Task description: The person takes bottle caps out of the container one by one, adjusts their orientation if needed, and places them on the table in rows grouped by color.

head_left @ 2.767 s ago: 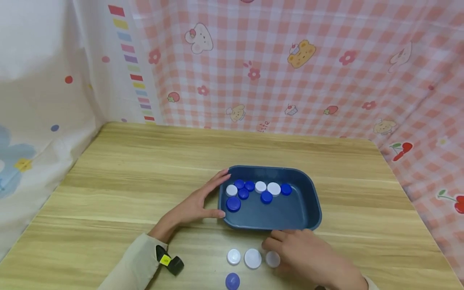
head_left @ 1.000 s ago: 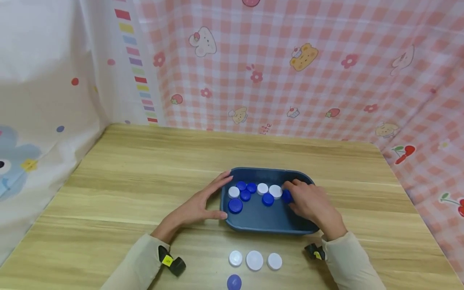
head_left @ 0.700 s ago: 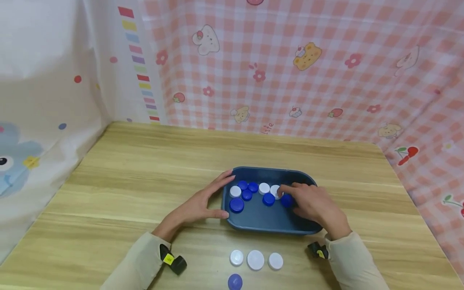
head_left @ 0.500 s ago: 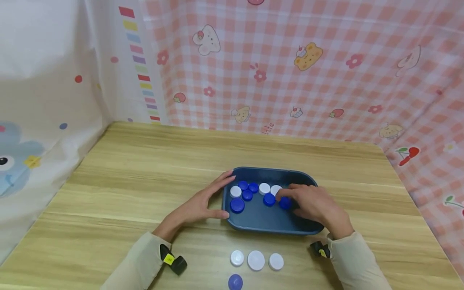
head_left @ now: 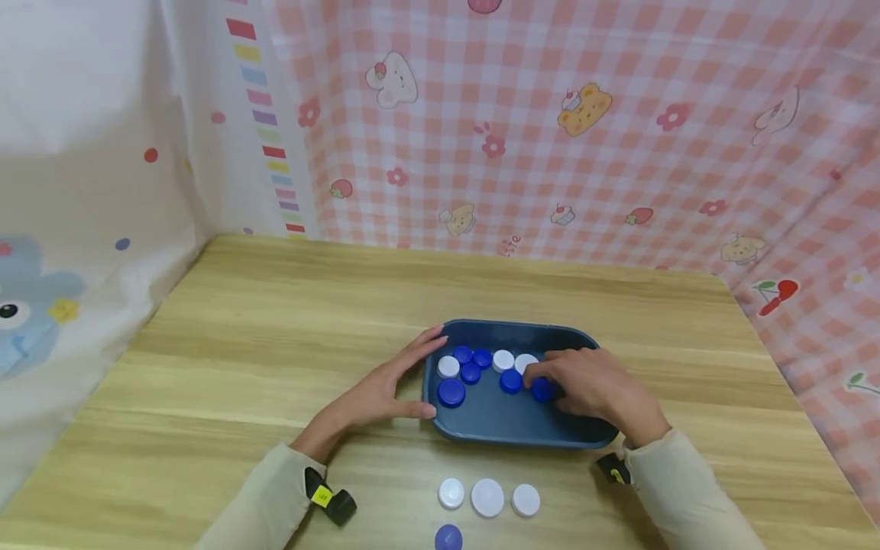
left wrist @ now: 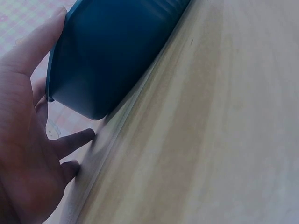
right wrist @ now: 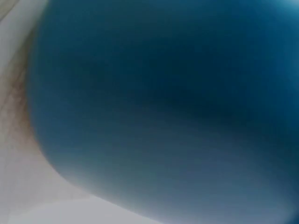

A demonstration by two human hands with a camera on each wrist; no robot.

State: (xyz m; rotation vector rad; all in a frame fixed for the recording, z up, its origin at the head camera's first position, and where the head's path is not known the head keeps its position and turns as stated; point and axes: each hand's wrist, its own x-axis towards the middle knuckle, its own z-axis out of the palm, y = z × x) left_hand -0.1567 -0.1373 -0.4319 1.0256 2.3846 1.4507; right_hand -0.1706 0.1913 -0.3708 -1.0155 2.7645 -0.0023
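Round caps [head_left: 451,393], blue and white, lie in a dark blue tray [head_left: 495,418] on the worktop [head_left: 296,305], with a few more in front of it. At the left, the left hand [head_left: 374,393] is spread about the tray's end, thumb and straight fingers against it. Just inside that end sits a cluster: one white cap [head_left: 448,367], three small blue caps [head_left: 470,373] and, nearest the person, a larger blue one. Outside the tray, towards the person, a violet-blue cap [head_left: 448,537] lies before a row of three loose white caps [head_left: 487,498].

Further right in the tray, a white pair [head_left: 503,360] sits side by side, the middle blue cap [head_left: 511,381] in front. Next comes the rightmost blue cap [head_left: 543,390], and here is the change: it was level with the white pair and has come nearer the person, now beside the middle blue cap. I judge that this gives the two blues a short row of their own before the whites. The right hand [head_left: 598,389] has its index finger and thumb curled about that cap; the right wrist view is too blurred to tell how firmly it is pinched.
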